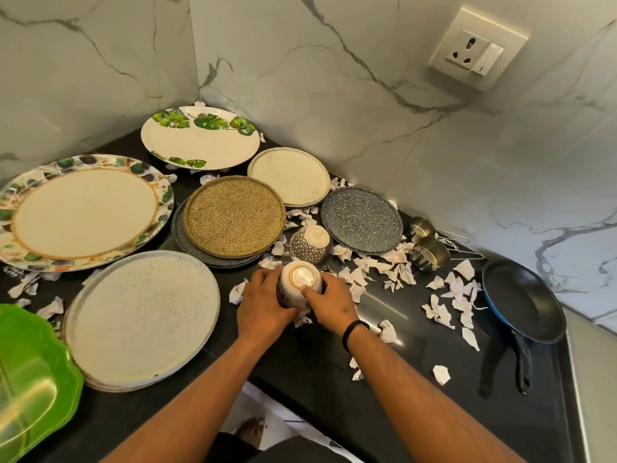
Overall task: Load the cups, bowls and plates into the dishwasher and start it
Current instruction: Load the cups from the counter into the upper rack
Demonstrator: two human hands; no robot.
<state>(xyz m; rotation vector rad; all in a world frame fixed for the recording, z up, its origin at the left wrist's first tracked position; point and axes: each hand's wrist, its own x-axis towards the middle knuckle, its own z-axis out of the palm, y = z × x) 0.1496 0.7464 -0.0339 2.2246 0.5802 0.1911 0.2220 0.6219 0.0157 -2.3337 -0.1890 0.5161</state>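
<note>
Both hands are closing around an upturned white cup (pixel 300 284) that is standing mouth down on the black surface (pixel 334 379), amid torn paper scraps (pixel 447 305). The left hand (pixel 263 304) is wrapping its left side and the right hand (pixel 329 302) its right side, a fingertip touching the foot ring on top. This looks like the pick-up for the dishwasher, which is not showing in this view. To do it well, I would be lifting straight up, keeping clear of the patterned bowl (pixel 312 245) lying just behind it, and shaking off any scrap clinging to the rim before racking.

Going largest to smallest, nothing visible is holding food. The floral plate (pixel 83 212) at far left is showing a bare cream centre. The pale speckled plate (pixel 142 320) in front of it is bare and seems to be topping a stack. The leaf plate (pixel 200 138) in the corner is bare. The brown plate (pixel 233 222) is sitting on a darker plate. The small cream plate (pixel 288 177) and dark speckled plate (pixel 362 220) are bare. The pan (pixel 524 302) at right is looking empty, as is the green dish (pixel 30 379) at lower left. The two steel measuring cups (pixel 429 252) are too shadowed to judge. The patterned bowl is tilting base-up, so its inside is hidden, like the cup's.
</note>
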